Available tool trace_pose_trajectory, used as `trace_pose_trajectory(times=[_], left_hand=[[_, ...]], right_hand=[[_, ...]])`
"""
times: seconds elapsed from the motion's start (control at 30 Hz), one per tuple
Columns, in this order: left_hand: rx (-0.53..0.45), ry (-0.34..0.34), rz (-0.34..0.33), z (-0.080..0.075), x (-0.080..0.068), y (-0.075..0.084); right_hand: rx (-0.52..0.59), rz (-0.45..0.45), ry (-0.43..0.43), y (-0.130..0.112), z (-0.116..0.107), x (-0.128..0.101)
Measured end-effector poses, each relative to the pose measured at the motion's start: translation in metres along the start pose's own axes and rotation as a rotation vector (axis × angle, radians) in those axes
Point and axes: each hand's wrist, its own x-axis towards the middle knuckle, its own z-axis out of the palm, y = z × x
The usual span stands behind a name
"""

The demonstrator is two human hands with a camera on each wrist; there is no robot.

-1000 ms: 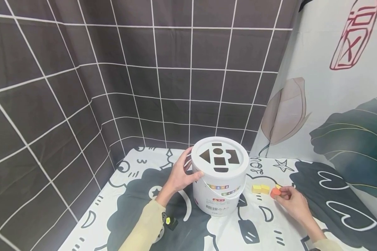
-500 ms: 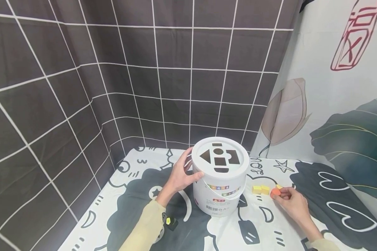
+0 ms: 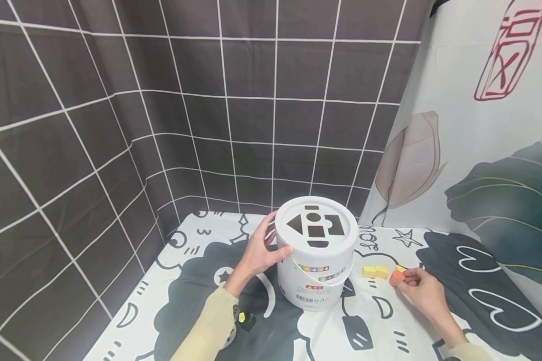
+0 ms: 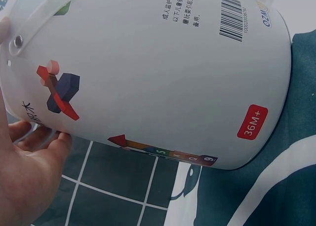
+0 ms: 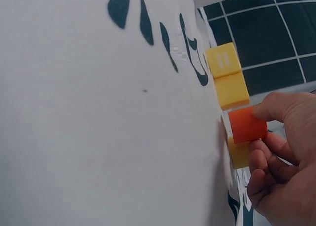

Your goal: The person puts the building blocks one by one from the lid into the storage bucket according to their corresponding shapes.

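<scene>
My left hand [image 3: 259, 253] grips the upper left side of a white bucket [image 3: 313, 281], thumb on the front and fingers behind. The bucket stands upright, its lid [image 3: 339, 243] pierced with shaped holes. To the right of it, my right hand [image 3: 423, 292] pinches a small orange-red block [image 3: 396, 278] between thumb and fingers. In the right wrist view a yellow block [image 5: 239, 156] shows partly hidden behind the orange-red block. Two more yellow cube-like blocks, one marked with two bars [image 5: 223, 60] and one plain [image 5: 232, 90], sit side by side near it.
A white cloth with black cartoon prints [image 3: 384, 331] covers the surface. A dark gridded curtain [image 3: 248, 120] hangs behind and at the left. At the right hangs a pale curtain with leaf prints [image 3: 510, 200]. The bucket's thin handle [image 3: 325, 283] hangs down its front.
The orange-red block has shifted very slightly in my right fingers. My left hand and the bucket have stayed in place.
</scene>
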Motion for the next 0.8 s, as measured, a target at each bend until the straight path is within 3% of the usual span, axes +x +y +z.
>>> trace_pose_trajectory(times=[0.3, 0.8], left_hand=[[-0.022, 0.006, 0.038, -0.001, 0.0, -0.002], [0.008, 0.03, 0.028, 0.001, -0.004, -0.002]], right_hand=[[-0.003, -0.032, 0.0, -0.003, -0.007, 0.0], [0.007, -0.098, -0.007, -0.023, -0.019, -0.003]])
